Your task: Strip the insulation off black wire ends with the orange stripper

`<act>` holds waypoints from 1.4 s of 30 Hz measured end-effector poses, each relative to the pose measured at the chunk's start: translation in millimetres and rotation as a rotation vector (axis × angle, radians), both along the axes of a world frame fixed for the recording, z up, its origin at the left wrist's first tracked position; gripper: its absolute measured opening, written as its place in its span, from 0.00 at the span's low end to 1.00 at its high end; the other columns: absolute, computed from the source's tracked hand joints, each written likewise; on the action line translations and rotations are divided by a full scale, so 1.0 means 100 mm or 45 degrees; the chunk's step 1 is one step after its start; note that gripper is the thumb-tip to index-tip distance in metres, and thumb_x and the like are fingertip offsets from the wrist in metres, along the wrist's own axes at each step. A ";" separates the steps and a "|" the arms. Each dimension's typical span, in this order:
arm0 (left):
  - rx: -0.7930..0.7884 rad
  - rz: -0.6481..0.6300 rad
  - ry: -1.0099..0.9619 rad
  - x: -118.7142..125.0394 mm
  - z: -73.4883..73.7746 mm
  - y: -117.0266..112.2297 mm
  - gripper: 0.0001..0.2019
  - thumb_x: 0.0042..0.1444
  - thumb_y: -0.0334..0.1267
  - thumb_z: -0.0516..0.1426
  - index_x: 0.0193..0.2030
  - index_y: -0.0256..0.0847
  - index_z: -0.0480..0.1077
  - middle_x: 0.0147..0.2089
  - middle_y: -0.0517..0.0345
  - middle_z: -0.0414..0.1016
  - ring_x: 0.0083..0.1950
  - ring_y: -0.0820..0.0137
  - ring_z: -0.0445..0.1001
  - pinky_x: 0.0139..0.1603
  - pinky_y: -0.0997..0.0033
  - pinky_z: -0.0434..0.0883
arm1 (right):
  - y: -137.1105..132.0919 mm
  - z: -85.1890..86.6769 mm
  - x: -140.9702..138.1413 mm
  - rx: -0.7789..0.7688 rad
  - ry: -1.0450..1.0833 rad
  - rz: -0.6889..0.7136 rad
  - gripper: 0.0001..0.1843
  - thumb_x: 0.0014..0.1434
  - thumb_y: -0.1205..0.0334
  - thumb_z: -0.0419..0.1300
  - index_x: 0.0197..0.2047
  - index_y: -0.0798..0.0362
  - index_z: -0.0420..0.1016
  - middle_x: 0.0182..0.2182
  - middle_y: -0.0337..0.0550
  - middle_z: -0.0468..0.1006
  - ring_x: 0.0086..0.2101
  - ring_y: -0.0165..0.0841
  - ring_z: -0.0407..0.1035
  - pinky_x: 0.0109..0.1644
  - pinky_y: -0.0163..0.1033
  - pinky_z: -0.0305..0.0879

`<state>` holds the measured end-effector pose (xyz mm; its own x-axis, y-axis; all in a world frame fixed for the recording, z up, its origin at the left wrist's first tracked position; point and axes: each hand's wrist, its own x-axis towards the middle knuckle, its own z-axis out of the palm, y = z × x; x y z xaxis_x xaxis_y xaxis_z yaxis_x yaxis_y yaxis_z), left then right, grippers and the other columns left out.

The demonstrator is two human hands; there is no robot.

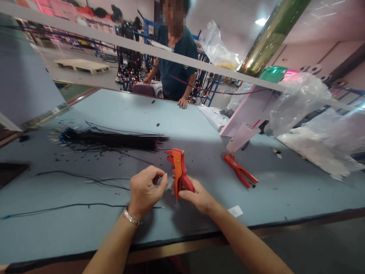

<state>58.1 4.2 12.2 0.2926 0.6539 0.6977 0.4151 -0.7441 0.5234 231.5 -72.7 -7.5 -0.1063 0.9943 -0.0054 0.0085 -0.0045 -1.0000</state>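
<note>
My right hand (196, 196) grips the handles of an orange and red wire stripper (178, 167), held upright above the blue table (114, 110). My left hand (145, 188) is pinched closed just left of the tool's jaws, apparently on a thin black wire too fine to make out. A bundle of black wires (111, 139) lies on the table behind my hands. Loose black wires (82, 177) trail off to the left.
A second red stripper (241, 171) lies to the right. Clear plastic bags (308, 129) and a white cone (241, 137) sit at the right. Across the table stands another person (175, 68), one hand on its far edge. Small wire offcuts dot the tabletop.
</note>
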 end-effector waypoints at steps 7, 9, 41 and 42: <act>-0.121 -0.078 -0.032 -0.02 0.03 0.00 0.08 0.54 0.34 0.56 0.24 0.39 0.68 0.21 0.65 0.67 0.22 0.78 0.63 0.26 0.77 0.62 | -0.02 0.03 0.03 0.042 -0.246 -0.111 0.15 0.53 0.62 0.59 0.45 0.55 0.71 0.36 0.45 0.75 0.35 0.35 0.69 0.41 0.40 0.65; -0.118 -0.077 -0.034 -0.02 0.03 0.00 0.08 0.54 0.34 0.56 0.24 0.39 0.69 0.21 0.65 0.67 0.22 0.78 0.63 0.26 0.77 0.62 | -0.02 0.04 0.03 0.042 -0.249 -0.101 0.15 0.53 0.62 0.59 0.45 0.55 0.71 0.36 0.45 0.75 0.36 0.35 0.69 0.41 0.40 0.65; -0.094 -0.132 0.040 -0.01 -0.02 0.01 0.08 0.55 0.34 0.56 0.25 0.40 0.70 0.21 0.65 0.68 0.22 0.78 0.64 0.26 0.77 0.62 | -0.03 0.01 -0.07 -0.005 -0.182 -0.079 0.07 0.56 0.60 0.56 0.31 0.53 0.64 0.18 0.34 0.66 0.18 0.26 0.60 0.23 0.31 0.58; -0.091 -0.136 0.043 -0.01 -0.03 0.02 0.07 0.55 0.34 0.56 0.26 0.40 0.70 0.21 0.65 0.68 0.22 0.78 0.64 0.26 0.77 0.62 | -0.03 0.00 -0.07 -0.010 -0.173 -0.085 0.07 0.57 0.59 0.56 0.31 0.53 0.64 0.18 0.34 0.66 0.17 0.26 0.60 0.22 0.31 0.57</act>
<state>57.1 5.8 9.4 0.3860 0.6653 0.6391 0.3536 -0.7466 0.5636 224.0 -75.3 -7.2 -0.0379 0.9990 -0.0232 0.1434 -0.0175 -0.9895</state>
